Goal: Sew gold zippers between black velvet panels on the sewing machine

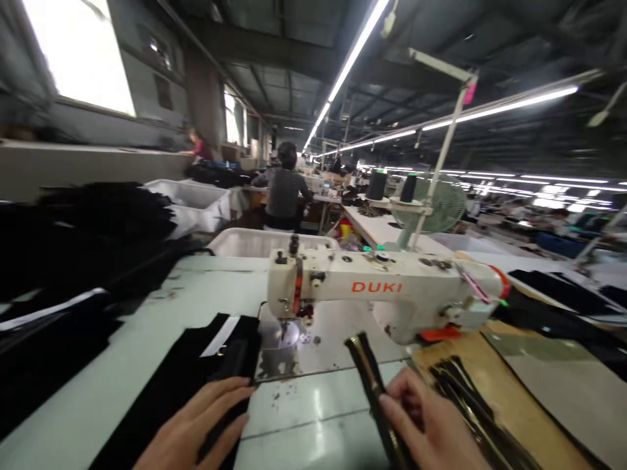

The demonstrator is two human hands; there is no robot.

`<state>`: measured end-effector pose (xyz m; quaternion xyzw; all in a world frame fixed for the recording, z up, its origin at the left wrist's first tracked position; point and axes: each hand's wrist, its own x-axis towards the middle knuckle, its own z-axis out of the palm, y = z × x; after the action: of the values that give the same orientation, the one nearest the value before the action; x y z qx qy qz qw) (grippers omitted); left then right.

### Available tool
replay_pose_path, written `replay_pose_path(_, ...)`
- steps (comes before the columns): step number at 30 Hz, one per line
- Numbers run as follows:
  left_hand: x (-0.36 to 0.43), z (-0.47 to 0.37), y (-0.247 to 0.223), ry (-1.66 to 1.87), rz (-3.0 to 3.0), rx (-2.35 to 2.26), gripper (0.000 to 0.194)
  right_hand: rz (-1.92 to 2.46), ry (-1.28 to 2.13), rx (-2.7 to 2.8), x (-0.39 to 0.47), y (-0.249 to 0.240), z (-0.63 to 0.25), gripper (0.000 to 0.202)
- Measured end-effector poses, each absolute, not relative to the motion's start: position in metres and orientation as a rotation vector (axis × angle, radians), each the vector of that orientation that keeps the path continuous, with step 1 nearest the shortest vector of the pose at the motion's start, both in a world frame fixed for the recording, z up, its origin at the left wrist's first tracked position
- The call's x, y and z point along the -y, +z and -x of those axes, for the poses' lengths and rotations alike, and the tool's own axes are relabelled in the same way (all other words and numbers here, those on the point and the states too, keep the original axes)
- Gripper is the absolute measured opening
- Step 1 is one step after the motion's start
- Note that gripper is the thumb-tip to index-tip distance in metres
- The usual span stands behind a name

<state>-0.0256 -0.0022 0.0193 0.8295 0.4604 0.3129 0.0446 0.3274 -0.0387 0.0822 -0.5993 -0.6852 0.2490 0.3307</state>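
- The left hand [200, 421] lies on a black fabric panel [161, 385] at the near left of the DUKI sewing machine [343, 277]; its fingers are extended, the thumb spread apart from them, pinching nothing.
- The right hand [426, 418], on the near side of the sewing machine, pinches a black zipper with gold-coloured teeth [371, 375] between thumb and fingers; the zipper's far end points toward the machine, below its arm in view.
- The panel's far end, bearing a white strip [220, 336], lies just left of the machine's needle area.
- More zippers [465, 398] lie bunched on a tan board [526, 391], to the machine's near right.
- Beyond the machine, a seated person [285, 196] faces away.
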Motion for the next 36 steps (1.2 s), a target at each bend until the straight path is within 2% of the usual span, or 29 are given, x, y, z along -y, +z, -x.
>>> replay_pose_path(2, 0.008, 0.021, 0.02, 0.915, -2.554, -1.346, 0.029, 1.454, 0.962, 1.772, 0.022, 0.051, -0.276, 0.031)
replay_pose_path(6, 0.006, 0.002, 0.026, 0.83, -2.557, -1.39, 0.035, 1.493, 1.199, 1.712, -0.018, 0.006, -0.208, 0.024)
replay_pose_path(9, -0.002, -0.001, 0.031, 0.716, -2.711, -1.312, 0.052, 1.583, 1.165, 1.783, -0.043, 0.005, -0.196, 0.015)
replay_pose_path(11, -0.01, 0.0, 0.033, 0.602, -2.813, -1.166, 0.064, 1.625, 1.033, 1.878, -0.052, 0.015, -0.198, 0.014)
replay_pose_path(13, -0.016, 0.0, 0.033, 0.526, -2.858, -1.081, 0.067, 1.644, 0.856, 1.987, -0.055, 0.029, -0.204, 0.016)
replay_pose_path(18, -0.02, -0.003, 0.04, 0.448, -2.829, -1.118, 0.052, 1.458, 0.587, 2.263, -0.062, 0.051, -0.222, 0.018)
replay_pose_path(21, -0.029, 0.006, 0.046, 0.431, -2.765, -1.06, 0.041, 1.084, 0.428, 2.48, -0.069, 0.042, -0.23, 0.038)
replay_pose_path(23, -0.048, 0.019, 0.048, 0.488, -2.679, -1.143, 0.031, 0.971, 0.329, 2.526, -0.072, 0.031, -0.232, 0.041)
replay_pose_path(25, -0.076, 0.033, 0.046, 0.569, -2.552, -1.354, 0.03, 0.974, 0.281, 2.509, -0.072, 0.022, -0.232, 0.038)
replay_pose_path(29, -0.134, 0.057, 0.035, 0.554, -2.461, -1.493, 0.05, 0.942, 0.232, 2.481, -0.069, 0.018, -0.231, 0.031)
replay_pose_path(30, -0.142, 0.06, 0.032, 0.529, -2.455, -1.483, 0.049, 0.938, 0.228, 2.481, -0.068, 0.018, -0.231, 0.03)
replay_pose_path(34, -0.142, 0.065, 0.02, 0.5, -2.418, -1.468, 0.022, 0.969, 0.218, 2.434, -0.068, 0.013, -0.228, 0.033)
replay_pose_path(36, -0.131, 0.051, 0.013, 0.576, -2.39, -1.474, 0.022, 1.001, 0.171, 2.422, -0.067, 0.013, -0.223, 0.034)
